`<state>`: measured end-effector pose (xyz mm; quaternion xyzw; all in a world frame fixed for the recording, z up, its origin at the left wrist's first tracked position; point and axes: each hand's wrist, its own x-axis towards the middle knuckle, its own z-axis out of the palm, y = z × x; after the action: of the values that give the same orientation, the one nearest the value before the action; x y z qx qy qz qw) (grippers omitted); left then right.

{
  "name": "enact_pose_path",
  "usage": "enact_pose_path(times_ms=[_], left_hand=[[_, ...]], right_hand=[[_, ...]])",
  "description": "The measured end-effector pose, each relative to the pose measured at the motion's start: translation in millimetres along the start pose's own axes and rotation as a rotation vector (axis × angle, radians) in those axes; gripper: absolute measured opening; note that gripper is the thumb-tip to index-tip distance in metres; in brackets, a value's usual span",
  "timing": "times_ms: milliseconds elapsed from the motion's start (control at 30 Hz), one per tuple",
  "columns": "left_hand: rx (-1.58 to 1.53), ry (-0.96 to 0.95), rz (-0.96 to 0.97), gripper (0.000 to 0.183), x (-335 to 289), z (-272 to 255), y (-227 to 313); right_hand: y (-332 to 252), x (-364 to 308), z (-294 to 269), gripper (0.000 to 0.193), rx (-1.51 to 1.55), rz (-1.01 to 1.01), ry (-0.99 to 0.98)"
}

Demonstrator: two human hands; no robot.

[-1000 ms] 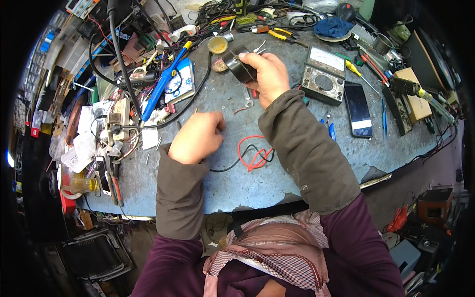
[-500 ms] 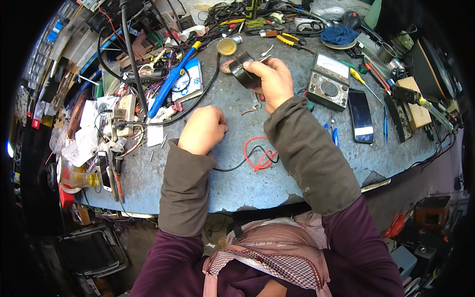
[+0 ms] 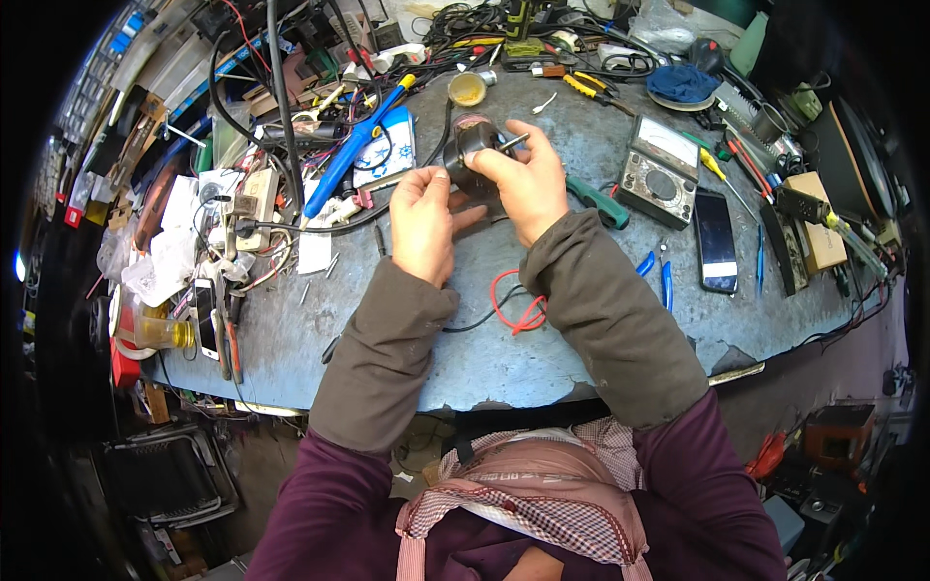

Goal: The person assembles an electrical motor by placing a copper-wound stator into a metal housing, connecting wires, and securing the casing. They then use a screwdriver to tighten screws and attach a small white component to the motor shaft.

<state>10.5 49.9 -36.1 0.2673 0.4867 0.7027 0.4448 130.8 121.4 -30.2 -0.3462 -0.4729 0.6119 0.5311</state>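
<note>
Above the middle of the bench, my right hand point(image 3: 531, 182) grips a black round part point(image 3: 469, 165). A short rod with a pale end point(image 3: 513, 142) shows between its thumb and fingers. My left hand point(image 3: 424, 218) is closed at the left edge of the same part, thumb and forefinger pinched together and other fingers reaching underneath. A thin greyish strip point(image 3: 389, 180) shows just left of those fingers; whether they hold it I cannot make out. Under my wrists lies a red and black wire point(image 3: 521, 315). A green-handled tool point(image 3: 599, 201) lies right of my right hand.
On the right are an analog multimeter point(image 3: 659, 179), a black phone point(image 3: 715, 242) and blue-handled pliers point(image 3: 666, 281). A blue soldering iron point(image 3: 349, 160), cables and a white phone point(image 3: 205, 318) crowd the left. Beyond my hands stands a small yellowish tub point(image 3: 468, 90).
My left hand has risen from the bench and moved up and right to the black part. The right hand has turned that part. The view has shifted slightly.
</note>
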Motion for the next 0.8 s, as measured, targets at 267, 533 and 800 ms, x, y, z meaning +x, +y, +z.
enact_pose_path(times_ms=[267, 533, 800], left_hand=[[-0.002, 0.060, 0.092, 0.018, -3.0, -0.2, 0.2], [0.071, 0.054, 0.161, 0.016, -6.8, 3.3, 1.6], [0.022, -0.045, 0.175, 0.016, -6.6, 1.0, -0.2]], right_hand=[[20.7, 8.0, -4.7, 0.078, -0.215, -0.161, -0.140], [11.6, 7.6, -10.0, 0.077, -0.350, -0.011, -0.077], [-0.8, 3.4, -4.7, 0.080, 0.003, 0.085, -0.024]])
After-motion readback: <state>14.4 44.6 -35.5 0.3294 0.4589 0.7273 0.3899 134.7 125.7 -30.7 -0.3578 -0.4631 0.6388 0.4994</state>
